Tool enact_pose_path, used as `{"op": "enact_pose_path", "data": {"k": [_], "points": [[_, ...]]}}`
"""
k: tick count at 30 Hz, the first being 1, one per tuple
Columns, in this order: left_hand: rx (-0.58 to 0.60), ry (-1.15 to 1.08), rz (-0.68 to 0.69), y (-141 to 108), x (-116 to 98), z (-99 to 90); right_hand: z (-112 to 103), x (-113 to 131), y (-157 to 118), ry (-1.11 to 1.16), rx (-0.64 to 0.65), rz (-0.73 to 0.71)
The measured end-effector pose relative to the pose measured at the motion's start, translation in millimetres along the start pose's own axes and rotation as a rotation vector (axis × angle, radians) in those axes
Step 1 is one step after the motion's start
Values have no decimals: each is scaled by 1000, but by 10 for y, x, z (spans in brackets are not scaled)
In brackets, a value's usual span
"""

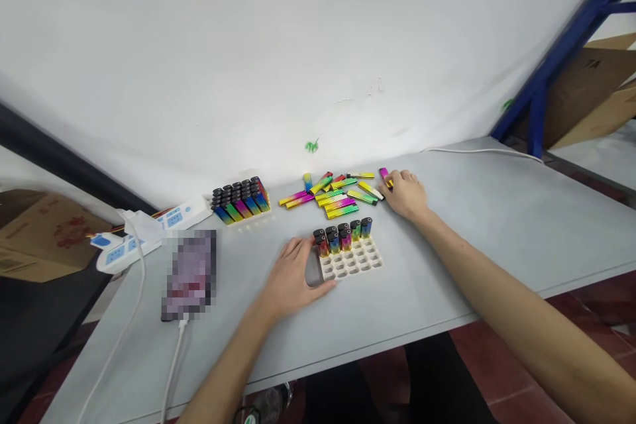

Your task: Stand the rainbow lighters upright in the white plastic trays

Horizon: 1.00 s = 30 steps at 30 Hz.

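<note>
Your left hand (289, 281) is gripping the tray (344, 268) on the grey table (497, 212), while your right hand (406, 195) is touching a lighter (382, 173) farther back, near the scuffed white wall (258, 66), that second grip too hidden to tell.

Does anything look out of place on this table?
The loose lighters stand out: they lie at odd angles in a jumble, while those in the back-left tray and the front tray stand upright in rows. Nothing looks spilled.
</note>
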<state>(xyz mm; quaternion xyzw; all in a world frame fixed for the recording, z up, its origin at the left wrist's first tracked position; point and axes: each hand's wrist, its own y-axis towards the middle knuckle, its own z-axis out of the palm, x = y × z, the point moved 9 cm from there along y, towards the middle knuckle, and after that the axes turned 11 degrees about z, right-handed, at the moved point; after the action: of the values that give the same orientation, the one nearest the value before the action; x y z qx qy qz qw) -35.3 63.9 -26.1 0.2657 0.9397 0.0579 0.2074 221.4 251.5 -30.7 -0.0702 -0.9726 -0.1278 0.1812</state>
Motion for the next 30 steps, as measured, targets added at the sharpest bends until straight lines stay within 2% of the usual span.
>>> {"op": "enact_pose_path", "data": {"k": [6,10,16,21,25,30], "points": [[-25,2,-12,-13,38,17,-69,-225,-146,66,10,74],[-34,7,-35,-20,50,13,-115,-228,-260,57,54,93],[-13,29,-58,-26,56,30,-196,-226,-335,270,50,158],[-29,25,-50,-36,65,36,-236,-197,-479,632,105,183],[-21,44,-50,-41,63,47,-216,-60,-651,967,230,173],[-14,66,-42,-38,43,42,-110,92,-765,1279,423,193]]}}
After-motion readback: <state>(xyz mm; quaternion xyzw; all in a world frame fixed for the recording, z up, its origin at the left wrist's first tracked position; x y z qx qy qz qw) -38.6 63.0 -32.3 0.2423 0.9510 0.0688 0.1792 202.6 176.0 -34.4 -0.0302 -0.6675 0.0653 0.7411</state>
